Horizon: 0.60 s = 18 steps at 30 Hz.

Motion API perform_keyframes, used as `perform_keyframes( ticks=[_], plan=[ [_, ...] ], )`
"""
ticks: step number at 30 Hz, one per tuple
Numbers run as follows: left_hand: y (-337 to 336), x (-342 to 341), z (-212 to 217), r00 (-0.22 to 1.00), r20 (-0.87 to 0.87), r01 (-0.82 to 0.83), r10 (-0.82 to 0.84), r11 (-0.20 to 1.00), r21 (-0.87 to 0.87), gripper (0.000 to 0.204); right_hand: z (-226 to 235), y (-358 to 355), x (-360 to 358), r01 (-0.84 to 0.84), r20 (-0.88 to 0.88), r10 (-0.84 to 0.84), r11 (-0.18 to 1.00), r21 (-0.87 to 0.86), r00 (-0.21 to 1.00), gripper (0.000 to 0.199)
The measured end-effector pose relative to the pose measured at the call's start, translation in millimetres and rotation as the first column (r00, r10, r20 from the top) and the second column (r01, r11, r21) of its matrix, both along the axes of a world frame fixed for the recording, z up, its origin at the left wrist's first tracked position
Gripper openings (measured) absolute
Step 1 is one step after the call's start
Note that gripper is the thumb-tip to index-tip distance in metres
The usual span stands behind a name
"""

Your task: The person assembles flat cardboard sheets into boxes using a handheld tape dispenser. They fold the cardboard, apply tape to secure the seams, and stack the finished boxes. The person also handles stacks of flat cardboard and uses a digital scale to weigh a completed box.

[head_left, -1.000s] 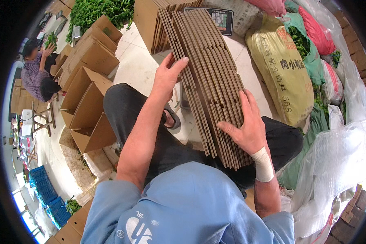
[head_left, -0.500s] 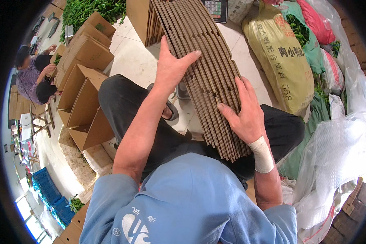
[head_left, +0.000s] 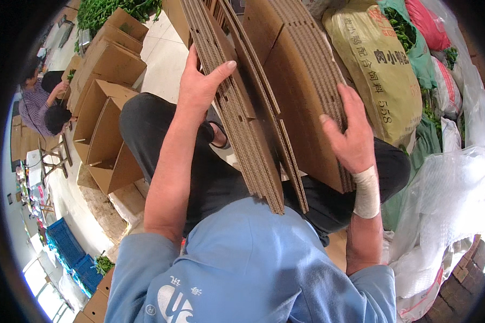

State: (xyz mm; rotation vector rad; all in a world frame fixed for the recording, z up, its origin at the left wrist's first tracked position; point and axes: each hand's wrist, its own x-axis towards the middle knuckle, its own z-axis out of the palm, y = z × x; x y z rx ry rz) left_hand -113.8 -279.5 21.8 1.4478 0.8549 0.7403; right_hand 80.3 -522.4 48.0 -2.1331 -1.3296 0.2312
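- Fingers (head_left: 191, 67) of the left hand (head_left: 199, 89) lie spread flat against the outer face of the stack of flattened brown corrugated cardboard sheets (head_left: 242, 124), with the thumb hooked over the sheet edges; the hand presses and steadies rather than clenches.
- At the far left of the view, another person in a striped shirt (head_left: 37, 105) sits bent over at a low wooden table (head_left: 48, 148), well apart from the work.
- Just left of the person's dark-trousered knee (head_left: 145, 124) stand several opened brown cardboard boxes (head_left: 105, 118) in a row on the pale floor; blue plastic crates (head_left: 67, 247) sit lower left, and a heap of green leafy plants (head_left: 110, 11) lies beyond the boxes.
- That left-hand stack stands on edge, leaning across the lap, its lower ends near the light blue shirt (head_left: 248, 269).
- A gap opens in the middle of the sheets, splitting off a second, thicker brown cardboard bundle (head_left: 302, 91) to the right.
- Right hand (head_left: 347, 134), its wrist wrapped in a white bandage (head_left: 366, 191), curls its fingers over the right-hand bundle's edge, grasping it.
- Just right of the bundle lies a large yellow woven sack (head_left: 382, 75); further right are a green sack (head_left: 415, 48), a red sack (head_left: 428, 24) and clear plastic sheeting (head_left: 447, 204).
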Motion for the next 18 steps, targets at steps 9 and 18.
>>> perform_keyframes(
  ticks=[9, 18],
  plan=[
    [-0.3, -6.4, -0.3, 0.998, 0.051, -0.036, 0.041, 0.995, -0.089, 0.082, -16.9, -12.3, 51.1, -0.053, -0.04, 0.055, 0.997, 0.05, 0.998, 0.059],
    [0.1, -8.8, -5.7, 0.996, 0.065, -0.056, 0.059, 0.997, -0.046, 0.082, -19.5, -13.3, 50.9, -0.014, 0.015, 0.013, 0.999, 0.047, 1.0, 0.061]
  ],
)
